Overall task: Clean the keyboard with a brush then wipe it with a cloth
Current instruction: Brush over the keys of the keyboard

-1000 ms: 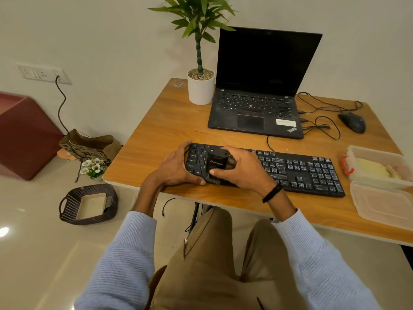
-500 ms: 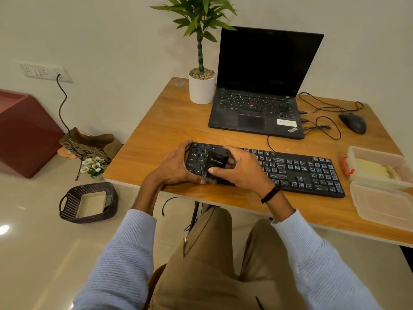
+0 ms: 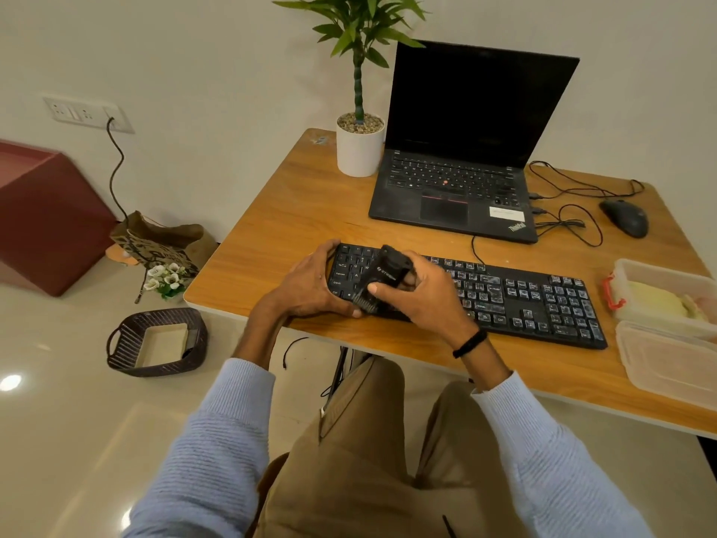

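Orange-brown wood shows only as a narrow strip between the keyboard (image 3: 523, 300) and the near edge of the table (image 3: 295, 211), so a hard stroke pulled toward the person could, I judge, drag the keyboard over that edge or flick grit onto the lap. The left hand (image 3: 310, 285) wraps round the keyboard's left end, thumb on its near side and fingers over its far corner, bracing it. The right hand (image 3: 423, 297) grips a black brush (image 3: 384, 281) with its bristles pointing down at the near-left keys; whether they touch I cannot tell. If the left hand's hold slackens, the keyboard may skate sideways under the strokes, and too much pressure might lift a keycap. Just right of the keyboard stands a clear tub (image 3: 667, 273) holding something pale yellow (image 3: 655, 300), probably the cloth, with a second clear container (image 3: 667, 363) nearer the table's edge; a sweep running off the keyboard's right end could knock either. Left of the keyboard the table's corner is close, leaving little room. Behind the keyboard its cable (image 3: 474, 246) runs toward the laptop (image 3: 458, 168), and loose wires (image 3: 570, 219) and a mouse (image 3: 624, 217) lie behind its right half, which a lifted elbow might snag. The widest bare wood lies behind the keyboard's left half, reaching back to a white plant pot (image 3: 359, 149).
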A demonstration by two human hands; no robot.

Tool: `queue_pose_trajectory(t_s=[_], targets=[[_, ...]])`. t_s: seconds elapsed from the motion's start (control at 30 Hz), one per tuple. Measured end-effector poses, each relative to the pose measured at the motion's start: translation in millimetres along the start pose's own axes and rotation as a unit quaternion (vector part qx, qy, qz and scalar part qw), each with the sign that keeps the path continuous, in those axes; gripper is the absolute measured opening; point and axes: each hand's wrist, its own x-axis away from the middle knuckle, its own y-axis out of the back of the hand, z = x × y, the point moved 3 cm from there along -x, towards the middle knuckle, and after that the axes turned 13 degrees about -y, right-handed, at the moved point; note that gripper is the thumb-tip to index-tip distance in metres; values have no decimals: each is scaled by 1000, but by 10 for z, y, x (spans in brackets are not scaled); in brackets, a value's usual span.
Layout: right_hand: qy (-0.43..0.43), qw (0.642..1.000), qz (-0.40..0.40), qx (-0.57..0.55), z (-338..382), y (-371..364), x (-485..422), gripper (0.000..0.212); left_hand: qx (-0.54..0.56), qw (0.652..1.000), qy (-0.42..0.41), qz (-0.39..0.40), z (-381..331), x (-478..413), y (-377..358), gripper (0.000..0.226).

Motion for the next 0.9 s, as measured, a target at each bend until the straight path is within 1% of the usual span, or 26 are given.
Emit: queue_pose_trajectory(t_s=[0.03,0.07,0.1,0.17,0.2,0.23,0.3,0.33,0.43,0.47,0.57,0.6,0.63,0.7,0.73,0.77,0.8,0.87,0.9], targets=[[-3,1000,25,2,-8,-29,22,54,2,1000,1,2,0,-1,-1,147],[1,1000,23,4,-7,-45,38,53,1,1000,2,3,5,-3,-3,147],[6,1000,2,-4,-3,-35,38,51,-1,1000,2,1,8,-5,-1,148],[15,997,-69,-9,5,20,19,46,-7,1000,5,0,24,-13,-8,147],[16,997,-77,-5,12,40,6,45,-7,1000,5,-1,29,-13,-8,146],[15,998,-63,4,22,43,1,46,-6,1000,3,-1,30,-13,-8,145],[10,999,-4,31,34,30,6,49,-4,1000,0,-2,26,-16,-7,145],[10,999,6,31,44,29,13,50,-4,1000,-1,-1,26,-16,-9,145],[23,999,-44,6,35,67,17,43,-4,1000,0,0,32,-20,-9,147],[24,999,-38,13,34,56,20,44,-3,1000,-1,-1,33,-18,-7,147],[15,998,42,39,40,-34,45,54,-6,1000,-4,-2,36,-16,-1,147],[19,998,35,38,49,-40,47,53,-4,1000,-3,-1,37,-16,-5,148],[24,999,3,29,52,-23,28,49,-2,1000,-2,1,37,-17,-9,148],[31,995,-93,16,56,40,-26,44,-3,1000,1,1,41,-14,-15,148],[32,992,-124,14,60,66,-47,44,-3,1000,1,-1,42,-14,-14,148],[29,991,-126,14,62,83,-64,45,-3,1000,1,-2,46,-17,-17,148],[26,995,-92,15,67,82,-77,46,-3,1000,-3,-4,36,-18,-13,147],[4,999,30,26,77,26,-79,51,-3,1000,-7,-2,30,-19,-10,145],[-2,997,64,30,79,3,-77,52,-3,1000,-8,1,28,-19,-11,145]])
